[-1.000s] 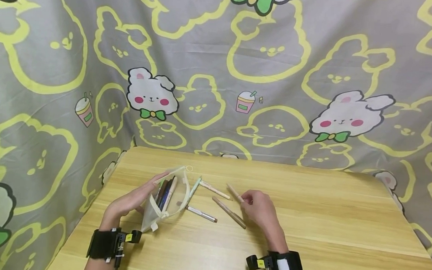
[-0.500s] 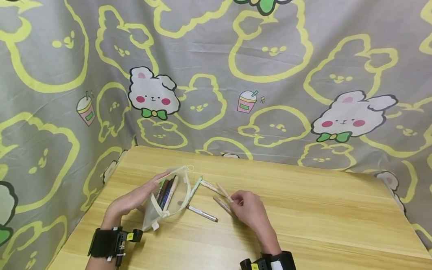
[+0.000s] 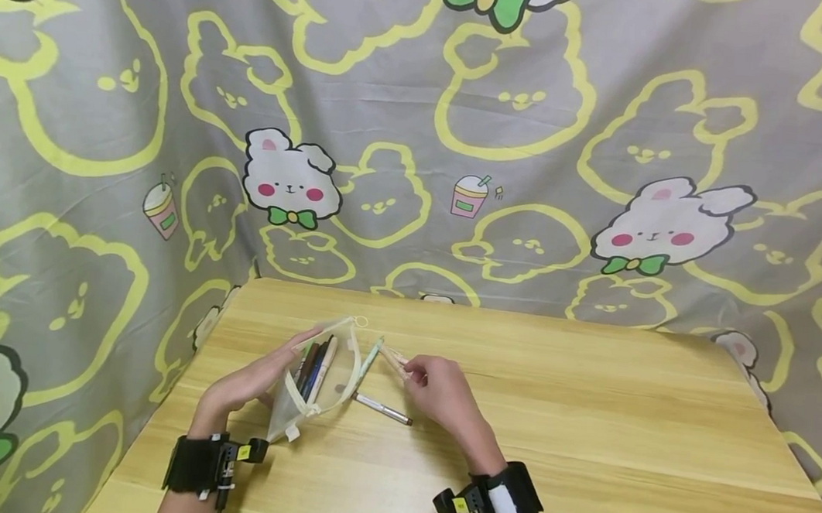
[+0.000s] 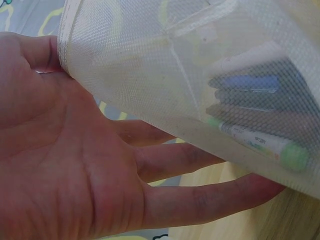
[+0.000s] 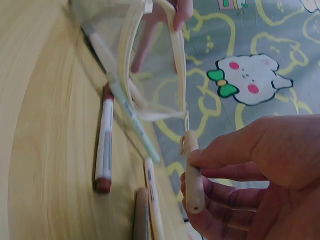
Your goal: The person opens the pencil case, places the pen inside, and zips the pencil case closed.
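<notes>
A see-through mesh pencil pouch (image 3: 279,418) with a cream zipper rim stands gaping at the table's left side. My left hand (image 3: 247,380) holds it up from the left; in the left wrist view the fingers (image 4: 200,202) reach out straight behind the mesh (image 4: 130,65). Several pens and markers (image 3: 316,372) lie inside, among them a green-capped marker (image 4: 265,145). My right hand (image 3: 439,386) pinches a beige pen (image 5: 194,187) between thumb and fingers, its far end near the pouch opening in the right wrist view.
Between pouch and right hand lie a pale green pen (image 3: 371,359) and a silver marker (image 3: 384,408) with brown ends. A cream patterned pen (image 5: 154,200) and a brown pen (image 5: 141,212) lie under the right hand. A printed curtain (image 3: 399,209) borders the wooden table (image 3: 618,422).
My right hand has moved left with the beige pen, toward the pouch, and now covers the brown pen in the head view. The left hand and pouch have stayed in place.
</notes>
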The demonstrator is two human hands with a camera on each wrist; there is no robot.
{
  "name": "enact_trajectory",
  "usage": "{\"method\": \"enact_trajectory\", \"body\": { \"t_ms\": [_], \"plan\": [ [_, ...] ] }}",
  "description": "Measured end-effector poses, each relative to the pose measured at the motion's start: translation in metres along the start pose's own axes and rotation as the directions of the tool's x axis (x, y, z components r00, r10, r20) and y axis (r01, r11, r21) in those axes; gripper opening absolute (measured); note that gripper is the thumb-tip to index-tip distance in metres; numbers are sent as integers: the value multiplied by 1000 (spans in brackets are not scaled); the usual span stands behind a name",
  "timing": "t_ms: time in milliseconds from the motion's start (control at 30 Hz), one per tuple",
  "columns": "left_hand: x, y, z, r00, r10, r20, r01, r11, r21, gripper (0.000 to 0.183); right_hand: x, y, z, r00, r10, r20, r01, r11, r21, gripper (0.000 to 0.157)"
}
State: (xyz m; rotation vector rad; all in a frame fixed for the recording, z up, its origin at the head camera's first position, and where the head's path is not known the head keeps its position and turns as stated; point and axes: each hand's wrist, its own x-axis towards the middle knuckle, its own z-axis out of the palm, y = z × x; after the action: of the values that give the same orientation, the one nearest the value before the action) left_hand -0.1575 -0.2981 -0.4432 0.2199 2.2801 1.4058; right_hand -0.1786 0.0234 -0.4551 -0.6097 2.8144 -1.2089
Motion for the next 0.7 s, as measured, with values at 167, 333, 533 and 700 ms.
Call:
{"method": "enact_trajectory", "body": {
  "t_ms": [167, 333, 533, 700],
  "plan": [
    [0, 1, 1, 1000, 11, 9, -11, 1000, 5, 56, 7, -8, 8, 999, 29, 45, -31, 999, 40, 21],
    [0, 2, 2, 1000, 23, 13, -23, 1000, -2, 56, 12, -15, 16, 996, 53, 74, -58, 996, 72, 23],
    [1, 0, 2, 1000, 10, 15, -9, 1000, -6, 57, 18, -24, 24, 995, 35, 97, -47, 991, 124, 26],
    [2, -1, 2, 1000, 10, 11, -10, 1000, -3, 57, 24, -33, 31, 996, 28, 88, -41, 988, 149, 24]
  ]
}}
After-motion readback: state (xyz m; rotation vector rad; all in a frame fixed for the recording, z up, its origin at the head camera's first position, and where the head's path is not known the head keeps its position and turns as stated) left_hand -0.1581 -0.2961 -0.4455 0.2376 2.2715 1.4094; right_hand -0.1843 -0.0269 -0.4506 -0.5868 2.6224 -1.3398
